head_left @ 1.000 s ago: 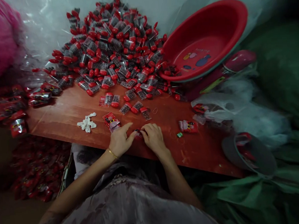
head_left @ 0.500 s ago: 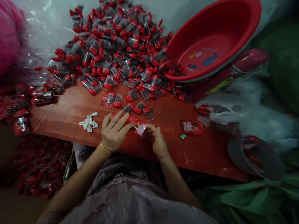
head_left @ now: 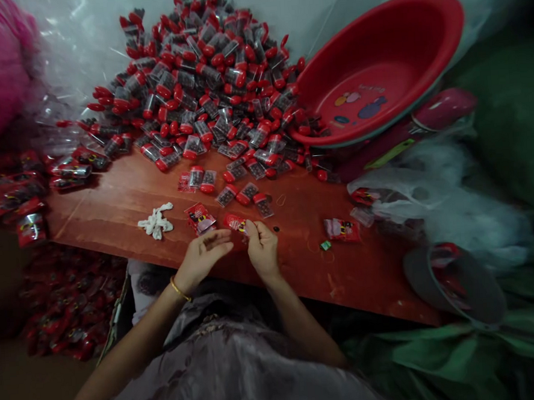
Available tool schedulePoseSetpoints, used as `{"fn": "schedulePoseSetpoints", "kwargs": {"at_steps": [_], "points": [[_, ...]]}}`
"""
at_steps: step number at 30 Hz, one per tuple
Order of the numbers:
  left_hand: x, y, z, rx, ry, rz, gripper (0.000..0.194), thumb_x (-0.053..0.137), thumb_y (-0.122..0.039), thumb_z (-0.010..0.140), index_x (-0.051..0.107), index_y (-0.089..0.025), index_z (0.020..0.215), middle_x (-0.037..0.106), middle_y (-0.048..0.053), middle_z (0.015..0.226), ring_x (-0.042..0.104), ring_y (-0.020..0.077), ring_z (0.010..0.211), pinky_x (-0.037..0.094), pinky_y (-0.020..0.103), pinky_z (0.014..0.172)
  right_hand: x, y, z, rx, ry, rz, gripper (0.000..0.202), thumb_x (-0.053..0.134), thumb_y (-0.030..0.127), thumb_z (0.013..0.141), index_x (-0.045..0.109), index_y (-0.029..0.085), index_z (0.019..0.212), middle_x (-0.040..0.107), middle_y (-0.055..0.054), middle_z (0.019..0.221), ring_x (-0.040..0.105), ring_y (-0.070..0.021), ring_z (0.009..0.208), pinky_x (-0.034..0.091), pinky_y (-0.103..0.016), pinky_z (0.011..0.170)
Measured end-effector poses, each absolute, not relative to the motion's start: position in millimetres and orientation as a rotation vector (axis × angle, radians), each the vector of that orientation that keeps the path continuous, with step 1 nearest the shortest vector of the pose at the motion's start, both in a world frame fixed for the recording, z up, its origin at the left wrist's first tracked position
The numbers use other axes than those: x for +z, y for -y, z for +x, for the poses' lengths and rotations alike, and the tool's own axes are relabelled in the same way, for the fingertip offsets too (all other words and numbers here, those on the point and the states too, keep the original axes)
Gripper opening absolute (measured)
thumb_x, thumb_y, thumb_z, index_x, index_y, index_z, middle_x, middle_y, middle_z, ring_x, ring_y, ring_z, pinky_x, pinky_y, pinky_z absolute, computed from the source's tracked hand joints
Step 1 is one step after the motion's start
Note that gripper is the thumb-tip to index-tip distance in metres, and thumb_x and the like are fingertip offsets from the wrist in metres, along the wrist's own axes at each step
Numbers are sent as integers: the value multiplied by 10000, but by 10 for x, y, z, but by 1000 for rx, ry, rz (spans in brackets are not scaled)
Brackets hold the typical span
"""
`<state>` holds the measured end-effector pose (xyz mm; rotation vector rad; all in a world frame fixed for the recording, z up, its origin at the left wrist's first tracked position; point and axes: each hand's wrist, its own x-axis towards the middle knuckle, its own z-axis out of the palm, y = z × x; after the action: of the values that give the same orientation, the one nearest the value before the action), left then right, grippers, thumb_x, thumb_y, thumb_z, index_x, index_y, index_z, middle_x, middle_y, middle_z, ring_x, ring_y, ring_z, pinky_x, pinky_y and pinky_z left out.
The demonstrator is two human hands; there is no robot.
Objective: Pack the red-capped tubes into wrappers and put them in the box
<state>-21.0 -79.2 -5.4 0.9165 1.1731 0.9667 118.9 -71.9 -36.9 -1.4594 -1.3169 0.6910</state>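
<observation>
My right hand (head_left: 263,248) pinches a small red printed card (head_left: 234,222) by its right end, just above the table. Beside it on the left, my left hand (head_left: 200,259) has its fingers stretched out, apart from the thumb, with nothing seen in them. Just beyond the left fingers lie red printed cards (head_left: 200,218) with a black and yellow figure. Several small clear bottles with red caps (head_left: 247,193) and dark contents lie behind my hands. A small dark bead (head_left: 276,228) is right of my right hand.
A large heap of red-capped bottles (head_left: 205,77) rises at the back, against a tilted red basin (head_left: 389,54). A crumpled white scrap (head_left: 156,222) lies left. Red packets (head_left: 342,230), a plastic bag (head_left: 476,211) and a grey bin (head_left: 458,291) are right. More red packets (head_left: 11,191) sit far left.
My left hand has drawn back toward me, off the printed cards, which now show. My right hand has shifted left and pinches a card. The dark bead now shows on the table.
</observation>
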Motion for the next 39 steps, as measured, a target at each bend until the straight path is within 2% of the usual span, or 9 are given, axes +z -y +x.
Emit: {"fn": "schedulePoseSetpoints", "kwargs": {"at_steps": [5,13,18,21,24,28,32,36,39], "points": [[-11,781,-50,1016,-1198,625,459,758,-517,531,673,-130,761,659,29,674,618,140,600,451,212,503,-338,729,1102,497,1491,-1382,231,430,299,892,596,178,788,622,-24,711,557,-135,659,430,-254,643],[34,642,43,1192,-1139,374,431,844,-399,383,692,-125,679,678,21,666,584,116,596,476,240,595,-324,684,1020,548,1476,-1425,269,402,342,908,571,198,757,604,-14,665,534,-137,616,414,-254,602],[13,599,-1,1259,-1126,303,421,848,-393,388,678,-109,649,655,12,625,571,100,582,470,242,629,-293,589,1048,592,1598,-1401,318,324,353,933,563,209,779,615,-25,712,549,-148,669,429,-273,660],[5,556,-85,1249,-1165,294,426,849,-411,376,650,-107,598,633,6,595,559,92,566,457,227,597,-297,470,1273,391,1698,-1469,289,343,366,921,571,189,931,635,-72,870,561,-191,824,429,-325,767],[20,536,-155,1219,-1181,299,433,844,-431,384,629,-106,572,632,10,606,563,91,577,458,223,598,-351,337,1571,62,1786,-1770,408,560,406,794,541,135,1098,606,-158,1063,524,-273,937,403,-399,799],[42,544,-164,1182,-1185,316,472,837,-463,376,644,-106,616,640,16,625,577,101,594,456,228,602,-453,272,1806,-9,1951,-1986,324,529,248,780,577,114,1070,625,-178,1051,535,-279,906,408,-397,755],[52,559,-147,1158,-1187,328,497,836,-468,377,668,-111,678,661,25,655,588,109,592,460,239,617,-414,429,1831,234,1810,-1799,269,490,232,764,599,144,994,659,-113,877,577,-227,783,445,-354,710],[55,582,-154,1136,-1181,382,470,831,-459,410,676,-111,685,667,33,658,601,120,615,461,240,624,-200,774,1767,960,1534,-1502,241,526,349,778,586,192,950,609,-4,673,526,-132,502,438,-262,499],[54,608,-133,1115,-1168,434,442,827,-453,430,672,-112,664,676,43,683,599,122,613,470,249,631,-59,976,1678,1349,1384,-1351,231,547,376,764,593,189,892,546,36,562,461,-90,408,375,-210,396]]}}
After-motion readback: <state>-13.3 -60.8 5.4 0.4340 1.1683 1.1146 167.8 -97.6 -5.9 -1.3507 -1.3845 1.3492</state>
